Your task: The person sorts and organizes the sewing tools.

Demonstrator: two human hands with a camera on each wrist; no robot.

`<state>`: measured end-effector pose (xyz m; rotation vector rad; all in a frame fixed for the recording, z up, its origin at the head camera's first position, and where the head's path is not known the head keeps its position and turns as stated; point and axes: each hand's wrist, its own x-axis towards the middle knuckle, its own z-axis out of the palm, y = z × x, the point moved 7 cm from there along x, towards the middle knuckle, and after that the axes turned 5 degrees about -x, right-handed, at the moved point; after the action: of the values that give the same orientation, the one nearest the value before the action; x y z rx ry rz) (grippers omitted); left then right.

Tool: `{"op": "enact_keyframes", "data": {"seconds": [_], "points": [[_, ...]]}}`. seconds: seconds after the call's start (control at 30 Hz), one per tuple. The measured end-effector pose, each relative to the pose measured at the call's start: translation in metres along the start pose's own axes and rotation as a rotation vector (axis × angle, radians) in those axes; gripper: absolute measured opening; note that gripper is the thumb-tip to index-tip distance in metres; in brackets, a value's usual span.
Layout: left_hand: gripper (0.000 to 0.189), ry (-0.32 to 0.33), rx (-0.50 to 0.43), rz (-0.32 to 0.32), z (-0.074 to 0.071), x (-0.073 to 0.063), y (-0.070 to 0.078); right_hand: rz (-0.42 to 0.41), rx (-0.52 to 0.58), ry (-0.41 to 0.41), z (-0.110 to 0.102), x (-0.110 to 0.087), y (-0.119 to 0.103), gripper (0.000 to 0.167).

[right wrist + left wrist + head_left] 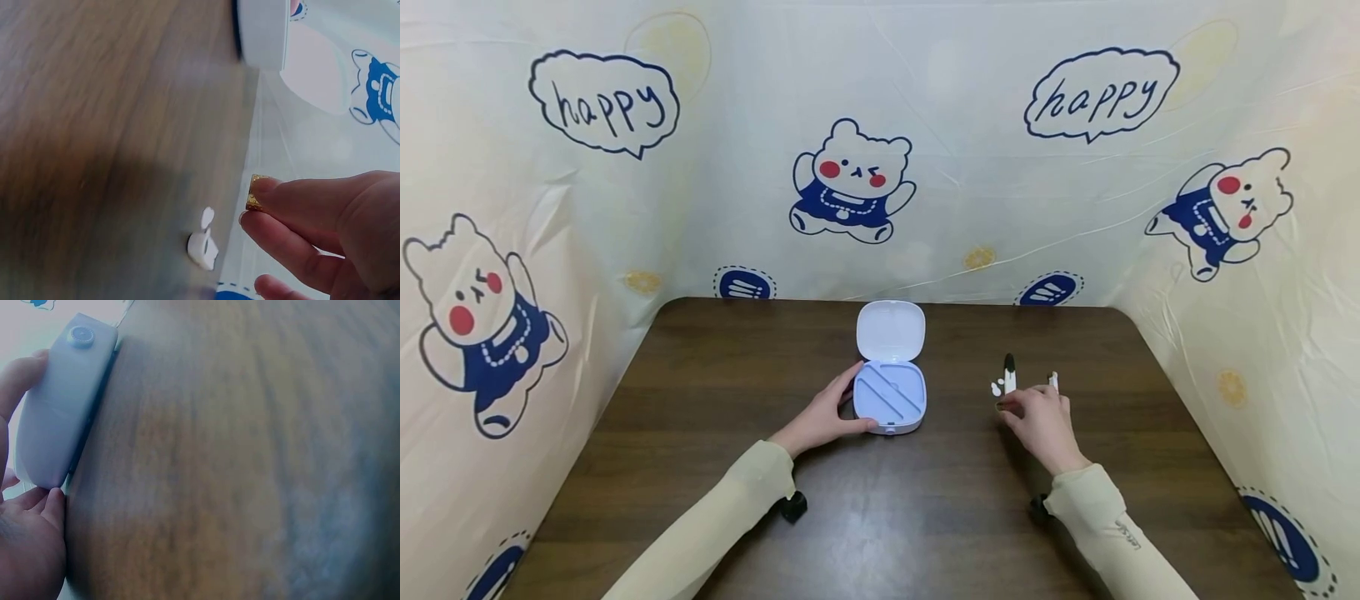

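right hand [1039, 421]: thumb and forefinger clamped on a small, gold, textured block [252, 195]. little white pieces [996, 388] lie just beside, on the dark brown wooden table [955, 500]. left hand [826, 417]: thumb and fingers curled round a pale blue, rounded plastic-looking case [889, 393], lid up, well apart from block. risk: shallow fingertip pinch, block may slip; sleeve or knuckles may scatter pieces.

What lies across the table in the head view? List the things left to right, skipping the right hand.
Left hand → open light-blue case → small white pieces → black-topped white item → another white item
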<state>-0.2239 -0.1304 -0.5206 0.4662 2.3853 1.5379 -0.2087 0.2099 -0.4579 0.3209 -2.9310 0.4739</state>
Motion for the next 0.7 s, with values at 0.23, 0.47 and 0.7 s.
{"op": "enact_keyframes", "data": {"seconds": [0.23,0.47,0.7], "points": [[0.107,0.001,-0.006,0.005,0.0,0.0,0.0,-0.024,0.024,0.031,0.0,0.001,-0.014,0.014],[0.106,0.001,-0.011,0.006,0.002,0.0,-0.001,-0.049,0.092,0.04,0.005,0.001,-0.023,0.015],[0.108,-0.002,-0.008,0.006,0.001,0.0,0.0,-0.075,0.157,0.026,0.014,0.002,-0.032,0.018]]}}
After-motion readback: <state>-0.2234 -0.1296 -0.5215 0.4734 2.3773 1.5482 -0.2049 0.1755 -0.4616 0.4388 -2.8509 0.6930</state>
